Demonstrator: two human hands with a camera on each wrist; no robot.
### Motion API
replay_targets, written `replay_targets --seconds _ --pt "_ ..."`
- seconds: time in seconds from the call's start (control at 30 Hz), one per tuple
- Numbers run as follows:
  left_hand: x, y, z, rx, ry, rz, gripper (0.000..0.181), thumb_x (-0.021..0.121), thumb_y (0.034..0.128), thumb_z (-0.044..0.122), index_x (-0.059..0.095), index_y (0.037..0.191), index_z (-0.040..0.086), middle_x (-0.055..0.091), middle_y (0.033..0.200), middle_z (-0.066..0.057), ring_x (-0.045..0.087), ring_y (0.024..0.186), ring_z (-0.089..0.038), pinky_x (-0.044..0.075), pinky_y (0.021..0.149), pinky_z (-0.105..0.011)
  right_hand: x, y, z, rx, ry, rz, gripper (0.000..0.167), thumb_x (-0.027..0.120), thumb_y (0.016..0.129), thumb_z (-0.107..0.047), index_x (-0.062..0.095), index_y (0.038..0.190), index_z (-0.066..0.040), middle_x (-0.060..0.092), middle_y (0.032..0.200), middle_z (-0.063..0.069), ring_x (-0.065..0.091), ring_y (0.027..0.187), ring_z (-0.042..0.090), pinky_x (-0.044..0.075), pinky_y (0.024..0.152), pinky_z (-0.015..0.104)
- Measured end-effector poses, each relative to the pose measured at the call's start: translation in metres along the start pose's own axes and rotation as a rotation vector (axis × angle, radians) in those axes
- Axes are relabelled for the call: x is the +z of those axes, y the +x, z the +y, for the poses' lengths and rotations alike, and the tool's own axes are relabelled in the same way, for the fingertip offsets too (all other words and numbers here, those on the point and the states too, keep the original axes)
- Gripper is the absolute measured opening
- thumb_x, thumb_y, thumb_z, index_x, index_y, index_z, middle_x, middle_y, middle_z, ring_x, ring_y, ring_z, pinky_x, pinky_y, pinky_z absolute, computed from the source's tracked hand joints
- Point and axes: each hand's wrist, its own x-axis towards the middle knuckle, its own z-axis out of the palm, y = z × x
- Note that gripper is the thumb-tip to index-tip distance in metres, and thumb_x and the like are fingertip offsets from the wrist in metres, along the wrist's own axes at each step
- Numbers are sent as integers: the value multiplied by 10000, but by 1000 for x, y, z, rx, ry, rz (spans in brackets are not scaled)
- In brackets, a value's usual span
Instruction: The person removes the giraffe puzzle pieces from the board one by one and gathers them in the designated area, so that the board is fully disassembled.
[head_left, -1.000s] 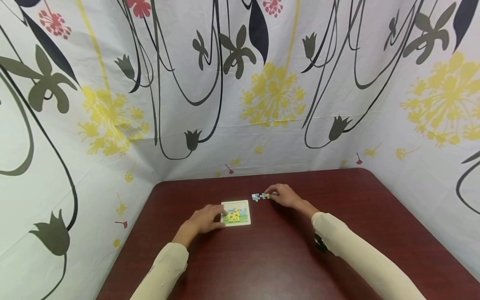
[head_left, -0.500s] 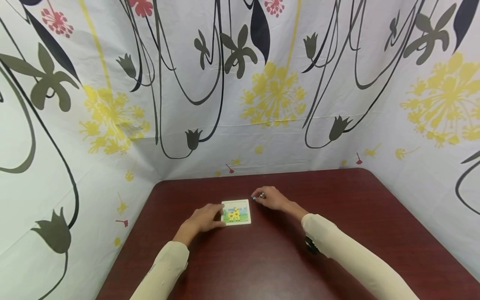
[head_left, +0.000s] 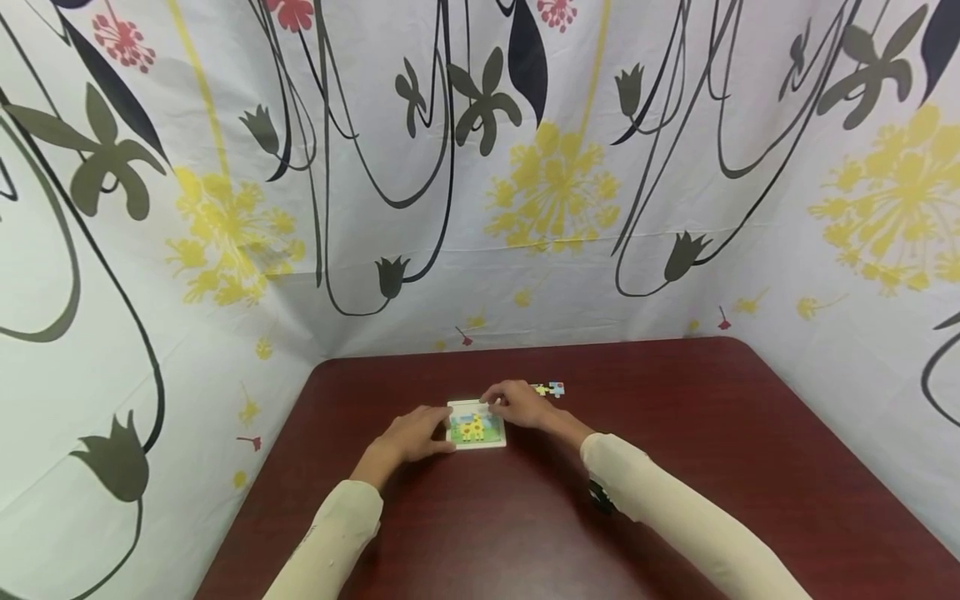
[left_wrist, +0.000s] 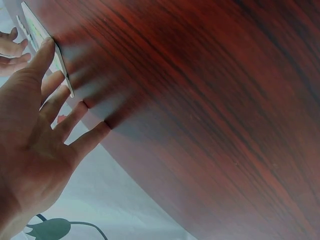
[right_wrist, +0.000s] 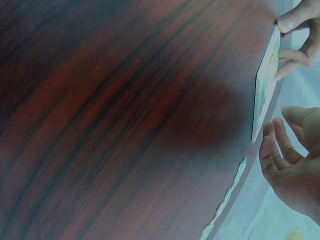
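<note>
Head view: your left hand lies at the left edge of the puzzle tray, near centre frame, fingers spread and mostly straight, thumb touching the tray's lower left corner — a bracing touch, not a clench. Left wrist view agrees: thumb tip on the tray edge at upper left, fingers fanned apart.

Your right hand is bent over the tray's upper right corner, fingers curled; whether they grasp anything cannot be told. Right wrist view puts it at right, palm side showing.

Left sleeve rises from bottom left of centre; right sleeve slants in from lower right. Loose puzzle pieces lie on the table — just beyond your right hand.
</note>
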Motion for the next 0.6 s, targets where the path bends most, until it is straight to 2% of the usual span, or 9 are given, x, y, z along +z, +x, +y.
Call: replay_targets --seconds 0.13,0.4,0.6 --pt "0 1 0 9 1 0 450 764 950 423 626 1300 176 629 1246 0 524 1315 -269 467 1004 -571 6 3 -4 -26 7 -12 201 659 1004 -43 753 1180 -27 747 1119 125 728 971 241 590 805 375" --pt "3 1 -1 17 0 2 444 756 954 433 624 1291 175 629 1270 -24 529 1313 -268 485 978 -558 17 11 -13 -60 -5 -26 184 708 981 -59 763 1151 -13 759 1091 115 739 937 230 588 765 297" --pt "3 1 -2 24 4 5 469 747 962 432 613 1331 176 638 1228 -4 525 1323 -269 487 975 -559 26 16 -21 1 -9 -60 233 761 964 -148 767 1167 -34 766 1102 91 743 927 202 581 754 252"
